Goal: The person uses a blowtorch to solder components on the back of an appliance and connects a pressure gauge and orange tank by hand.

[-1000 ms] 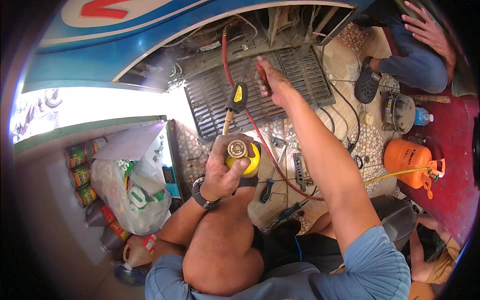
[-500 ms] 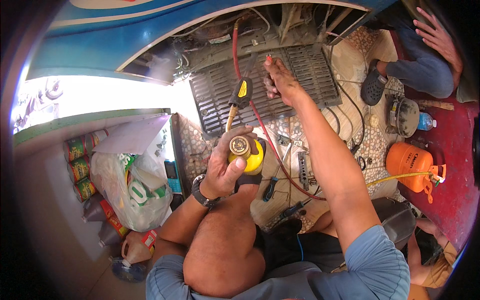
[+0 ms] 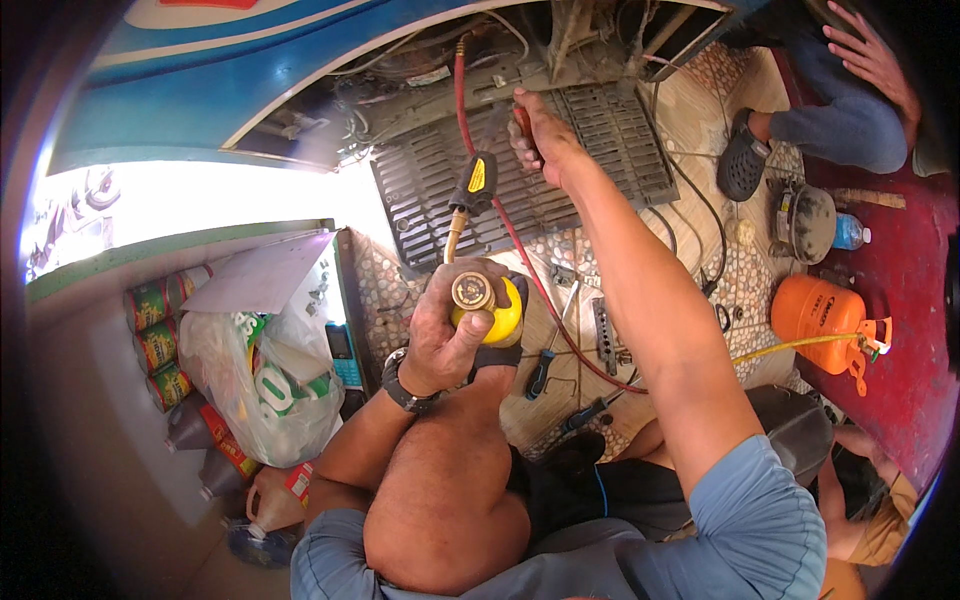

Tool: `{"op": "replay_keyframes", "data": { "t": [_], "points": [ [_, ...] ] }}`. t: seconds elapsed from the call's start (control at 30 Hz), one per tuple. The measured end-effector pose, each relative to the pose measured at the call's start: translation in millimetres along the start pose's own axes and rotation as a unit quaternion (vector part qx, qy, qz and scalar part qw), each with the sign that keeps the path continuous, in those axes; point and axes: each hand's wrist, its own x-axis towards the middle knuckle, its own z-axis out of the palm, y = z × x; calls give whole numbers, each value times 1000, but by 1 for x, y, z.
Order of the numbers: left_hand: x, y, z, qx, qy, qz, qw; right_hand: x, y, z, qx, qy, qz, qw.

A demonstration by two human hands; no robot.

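My left hand [image 3: 450, 330] grips a yellow gas cylinder [image 3: 500, 326] with a brass fitting [image 3: 472, 291] facing up. A brass tube [image 3: 456, 235] rises from it to a black torch head [image 3: 474, 183] with a yellow label, angled over the dark slotted panel [image 3: 420, 205]. My right hand [image 3: 540, 135] is closed round a small red object [image 3: 523, 124], partly hidden by my fingers, just right of the torch head above the panel. A red hose [image 3: 460, 100] runs down from the blue machine's open bay [image 3: 200, 65] past the torch.
Screwdrivers [image 3: 543, 368], a metal block [image 3: 604, 335] and cables lie on the tiles. Right: another person's leg [image 3: 835, 135] and hand [image 3: 862, 55], a black pot [image 3: 808, 225], an orange cylinder [image 3: 815, 323]. Left: a plastic bag [image 3: 250, 400], cans [image 3: 160, 345] and jugs [image 3: 280, 500].
My right hand's fingers have shifted on the red object, whose end stuck up above them half a second ago. My left hand keeps its grip; the view has shifted slightly.
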Motion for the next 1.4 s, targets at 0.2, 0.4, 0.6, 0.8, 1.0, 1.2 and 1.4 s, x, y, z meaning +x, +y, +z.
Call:
{"op": "replay_keyframes", "data": {
  "t": [0.2, 0.4, 0.6, 0.8, 1.0, 1.2, 1.4],
  "points": [
    [-1, -2, -1, -5, 7, 12, 1000, 4, 6, -1, -12, -30, -18, 999],
    [-4, -8, -5, -19, 17, 32, 999, -2, 4, 7, -14, -37, -17, 999],
    [-3, -15, -4, -26, 26, 56, 998, 3, -9, 4, -48, -61, -15, 997],
    [-5, -11, -6, -12, 29, 48, 998, 4, -1, 6, -48, -68, -18, 996],
    [-2, -9, -4, -11, 32, 39, 999, -3, 14, -9, -7, -62, -7, 998],
    [14, -4, -10, -21, 33, 11, 999, -68, 84, -76, -144, 132, -5, 981],
    [42, 10, -11, -80, 0, -3, 997, -158, 186, -217, -354, 322, -97, 873]
  ]
}}
